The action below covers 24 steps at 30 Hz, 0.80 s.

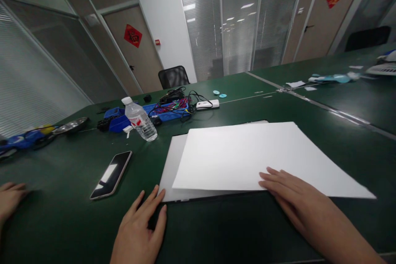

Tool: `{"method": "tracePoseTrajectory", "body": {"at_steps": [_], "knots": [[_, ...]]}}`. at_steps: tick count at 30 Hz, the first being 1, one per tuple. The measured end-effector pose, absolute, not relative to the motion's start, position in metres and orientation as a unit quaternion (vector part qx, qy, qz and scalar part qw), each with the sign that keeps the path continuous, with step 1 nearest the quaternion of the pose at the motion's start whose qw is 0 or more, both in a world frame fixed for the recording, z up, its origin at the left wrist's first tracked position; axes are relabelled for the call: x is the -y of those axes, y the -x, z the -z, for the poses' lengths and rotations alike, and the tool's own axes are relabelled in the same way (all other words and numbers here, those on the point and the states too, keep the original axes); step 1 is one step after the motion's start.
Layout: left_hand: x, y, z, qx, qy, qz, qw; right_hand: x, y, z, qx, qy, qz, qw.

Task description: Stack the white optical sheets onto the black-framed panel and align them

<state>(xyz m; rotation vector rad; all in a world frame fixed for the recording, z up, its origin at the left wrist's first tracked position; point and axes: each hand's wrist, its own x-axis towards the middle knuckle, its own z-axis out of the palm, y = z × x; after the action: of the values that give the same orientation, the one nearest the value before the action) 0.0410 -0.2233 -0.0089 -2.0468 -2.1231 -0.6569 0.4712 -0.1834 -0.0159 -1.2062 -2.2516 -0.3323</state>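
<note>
A large white sheet of paper (247,156) lies on top of a second white sheet (173,169) on the dark green table (62,214). My right hand (293,192) rests flat on the near edge of the top sheet, fingers stretched out. Flat on the table lies my left hand (142,225), fingers spread, its fingertips touching the near left corner of the lower sheet. Neither hand holds anything.
A black phone (111,174) lies left of the paper, a water bottle (140,119) behind it. Cables and blue trays (167,109) sit further back with a white device (208,104). Another person's hand (9,200) rests at the far left edge. A black chair (173,76) stands behind the table.
</note>
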Motion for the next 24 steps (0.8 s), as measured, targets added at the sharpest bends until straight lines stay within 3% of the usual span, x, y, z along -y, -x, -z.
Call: {"method": "tracePoseTrajectory", "body": {"at_steps": [14, 24], "knots": [[0.225, -0.043, 0.007, 0.710, 0.665, 0.224, 0.055, 0.187, -0.469, 0.007, 0.877, 0.425, 0.064, 0.217], [0.226, -0.042, 0.007, 0.702, 0.674, 0.221, 0.064, 0.183, -0.482, 0.030, 0.817, 0.498, 0.122, 0.265]]}}
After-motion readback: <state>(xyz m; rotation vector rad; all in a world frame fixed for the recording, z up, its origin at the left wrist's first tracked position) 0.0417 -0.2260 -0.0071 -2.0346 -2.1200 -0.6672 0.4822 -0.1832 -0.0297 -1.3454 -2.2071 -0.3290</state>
